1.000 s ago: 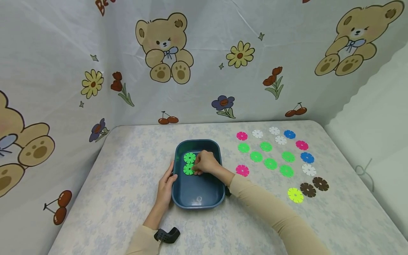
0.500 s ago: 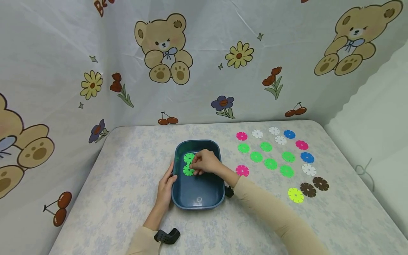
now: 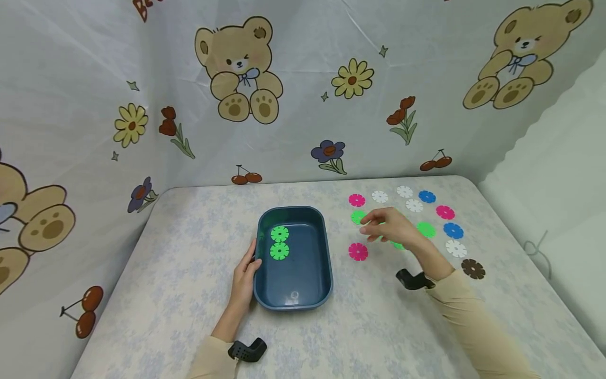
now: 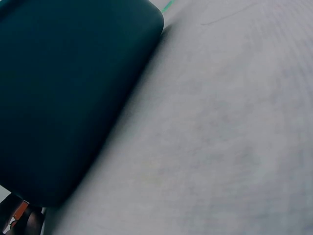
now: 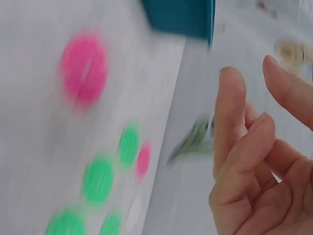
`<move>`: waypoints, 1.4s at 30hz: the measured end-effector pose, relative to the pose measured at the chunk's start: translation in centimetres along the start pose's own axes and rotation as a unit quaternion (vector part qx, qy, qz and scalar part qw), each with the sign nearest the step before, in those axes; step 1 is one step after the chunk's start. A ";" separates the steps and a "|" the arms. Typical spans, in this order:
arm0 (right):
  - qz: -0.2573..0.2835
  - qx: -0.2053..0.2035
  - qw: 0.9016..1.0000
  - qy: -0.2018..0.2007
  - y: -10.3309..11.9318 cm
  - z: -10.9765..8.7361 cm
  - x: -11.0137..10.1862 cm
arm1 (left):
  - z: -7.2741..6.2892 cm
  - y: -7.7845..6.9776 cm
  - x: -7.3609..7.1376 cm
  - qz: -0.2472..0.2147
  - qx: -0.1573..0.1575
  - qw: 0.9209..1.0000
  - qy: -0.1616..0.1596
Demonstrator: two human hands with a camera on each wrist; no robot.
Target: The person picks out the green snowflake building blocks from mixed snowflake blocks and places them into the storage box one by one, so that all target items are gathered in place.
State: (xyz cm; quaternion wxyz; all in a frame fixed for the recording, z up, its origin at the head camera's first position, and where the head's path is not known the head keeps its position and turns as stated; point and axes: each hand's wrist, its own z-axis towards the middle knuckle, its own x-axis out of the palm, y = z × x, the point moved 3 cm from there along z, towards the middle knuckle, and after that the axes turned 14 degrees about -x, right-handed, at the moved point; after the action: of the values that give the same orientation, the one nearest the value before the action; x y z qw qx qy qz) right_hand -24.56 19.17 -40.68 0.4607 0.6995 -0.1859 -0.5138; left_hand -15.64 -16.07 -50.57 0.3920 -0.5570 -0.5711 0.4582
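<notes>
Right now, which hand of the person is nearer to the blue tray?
Left: the left hand touches the left side of the blue tray; the right hand is apart from it, over the green discs to the tray's right.

In the head view I lost parts of several green discs (image 3: 357,217) behind the right hand (image 3: 393,227), and some fingers of the left hand (image 3: 243,279) behind the wall of the tray (image 3: 307,279). The left edge cut off a printed bear (image 3: 46,227). My right wrist view blurred the pink discs (image 5: 84,68) and cropped the tray. In the left wrist view I couldn't identify a dark shape (image 4: 30,221) in the bottom corner.
</notes>
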 end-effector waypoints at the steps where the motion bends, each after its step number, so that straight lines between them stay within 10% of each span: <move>1: -0.006 0.007 1.000 -0.009 -0.7 -0.7 -1.0 | 0.0 0.0 0.0 0.001 0.001 1.000 0.000; 13: -0.049 0.087 0.994 -0.035 -7.8 -7.0 -8.1 | 0.0 0.0 0.0 -0.003 -0.003 1.000 -0.002; 23: -0.041 0.141 0.989 -0.032 -11.8 -8.1 -7.6 | 0.0 0.1 0.0 -0.002 -0.001 1.000 0.000; 42: -0.073 0.126 0.988 -0.043 -12.6 -7.9 -5.9 | 0.1 0.2 -0.1 0.000 -0.004 1.000 -0.001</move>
State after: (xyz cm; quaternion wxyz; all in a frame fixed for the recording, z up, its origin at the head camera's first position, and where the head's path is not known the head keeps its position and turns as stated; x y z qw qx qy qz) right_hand -22.60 33.47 -47.56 0.3217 0.7411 -0.2168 -0.5481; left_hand -15.64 -16.14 -50.73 0.3893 -0.5583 -0.5730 0.4566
